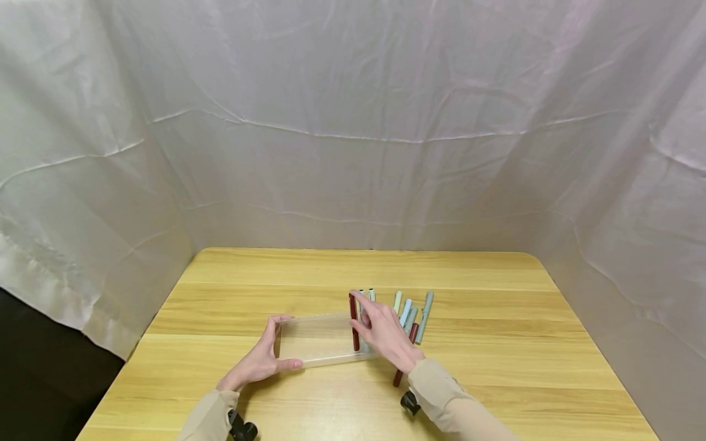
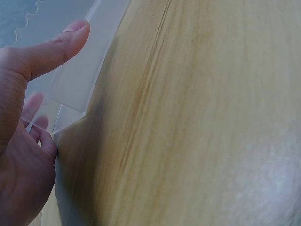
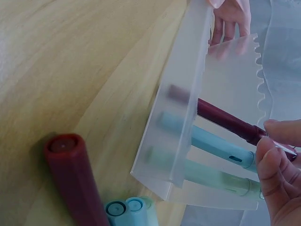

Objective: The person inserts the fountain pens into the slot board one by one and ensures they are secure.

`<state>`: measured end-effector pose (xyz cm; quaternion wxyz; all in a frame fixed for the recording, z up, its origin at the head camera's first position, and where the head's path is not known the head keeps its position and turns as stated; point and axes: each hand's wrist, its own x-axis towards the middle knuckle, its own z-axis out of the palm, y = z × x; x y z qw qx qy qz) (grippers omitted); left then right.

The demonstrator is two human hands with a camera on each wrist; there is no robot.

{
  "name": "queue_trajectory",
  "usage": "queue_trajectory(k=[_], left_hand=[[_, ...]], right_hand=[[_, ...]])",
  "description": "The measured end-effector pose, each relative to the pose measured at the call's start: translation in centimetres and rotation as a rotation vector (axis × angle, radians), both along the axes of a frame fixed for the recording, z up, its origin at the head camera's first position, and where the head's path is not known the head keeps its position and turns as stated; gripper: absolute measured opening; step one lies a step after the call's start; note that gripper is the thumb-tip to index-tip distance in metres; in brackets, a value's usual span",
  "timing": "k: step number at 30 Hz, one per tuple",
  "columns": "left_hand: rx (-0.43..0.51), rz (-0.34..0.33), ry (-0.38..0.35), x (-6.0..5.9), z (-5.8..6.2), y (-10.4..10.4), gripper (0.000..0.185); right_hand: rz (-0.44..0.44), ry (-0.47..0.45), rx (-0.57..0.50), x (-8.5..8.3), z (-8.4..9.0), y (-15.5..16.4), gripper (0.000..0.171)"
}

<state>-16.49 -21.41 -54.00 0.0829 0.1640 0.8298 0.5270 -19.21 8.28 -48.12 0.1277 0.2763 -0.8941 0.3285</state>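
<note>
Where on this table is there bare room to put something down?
Free: the far strip of the table beyond the loose pens, plus the right side and far-left corner. Crowded: the middle, where the left hand and right hand flank the clear case.

No text, label, brand, number or sign can be read on anything in these views.

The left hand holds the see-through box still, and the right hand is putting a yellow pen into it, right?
Not quite. The pen in the right hand is dark red, not yellow, as the right wrist view shows. The left hand does hold the see-through box still.
</note>
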Motion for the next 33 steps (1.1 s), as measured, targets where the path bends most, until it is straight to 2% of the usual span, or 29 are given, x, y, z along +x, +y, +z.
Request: queue_trajectory(k=[22,28,33], left_hand=[[-0.010,0.012,-0.023,0.05,0.26,0.01,0.093],[-0.014,0.010,-0.018,0.10,0.35,-0.01,0.093],[-0.012,0.007,-0.018,0.13,0.41,0.01,0.093]], right_hand=[[0.003,-0.077,0.028,-0.24,0.23,-0.18,0.059],[0.016,-0.085,0.003,-0.21,0.16,0.02,0.062],[0.025,-0.099,-0.064,0.03,0.08,0.49,0.062]])
